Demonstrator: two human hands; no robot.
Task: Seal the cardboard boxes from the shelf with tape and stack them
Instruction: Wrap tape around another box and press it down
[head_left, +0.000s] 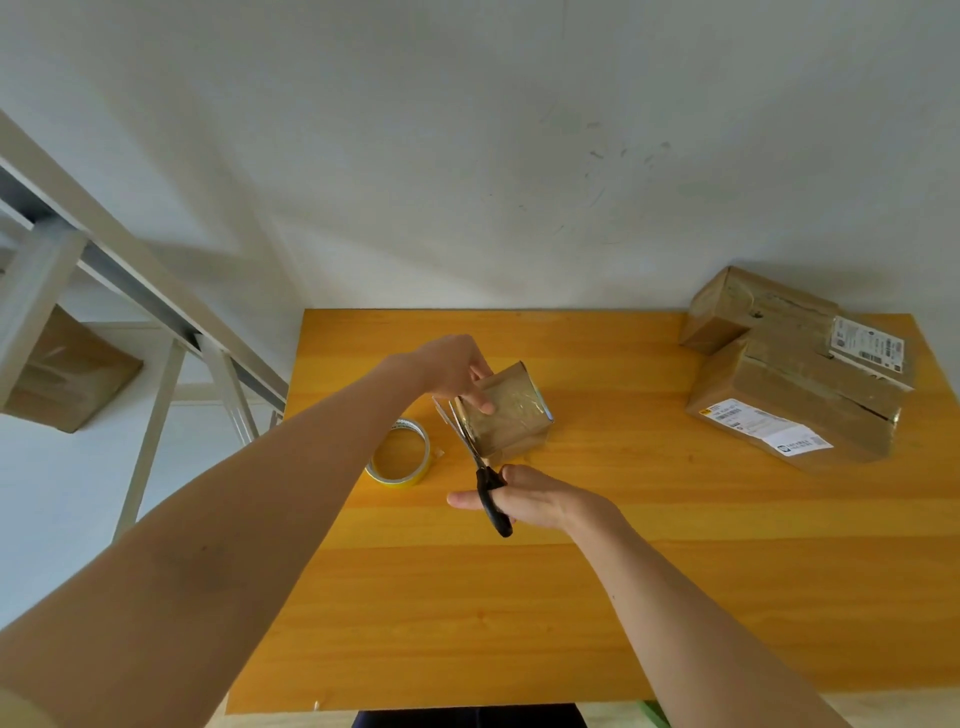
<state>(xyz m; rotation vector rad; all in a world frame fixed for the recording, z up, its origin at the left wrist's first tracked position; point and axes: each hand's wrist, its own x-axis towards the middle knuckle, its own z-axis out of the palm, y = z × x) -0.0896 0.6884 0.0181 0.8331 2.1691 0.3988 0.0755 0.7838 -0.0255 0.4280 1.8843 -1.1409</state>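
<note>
Left hand (457, 371), listed first: it grips the top of the small box (506, 415), thumb on the near face, with the forearm crossing the view from the shelf side. At far left we enter the shelf (78, 260), with one cardboard box (62, 369) on it, not yet brought over; we cannot tell whether it is taped. Next, on the table (571, 597), a yellow tape roll (400, 452) lies flat just beside the small box. That box stands near the table's middle, its faces glossy with tape, and a strip leads off its left edge. The scissors (485, 478), black-handled, have their blades parted at that strip. Our right hand (524, 499) grasps the handles. We judge this box nearly sealed: the tape needs cutting, then the box needs stacking. At far right, the stacked boxes (795, 374) sit taped at the table's back corner, so we count that share done. They carry white shipping labels (867, 343) with barcodes; the print is too small to read, and no brand is legible.
</note>
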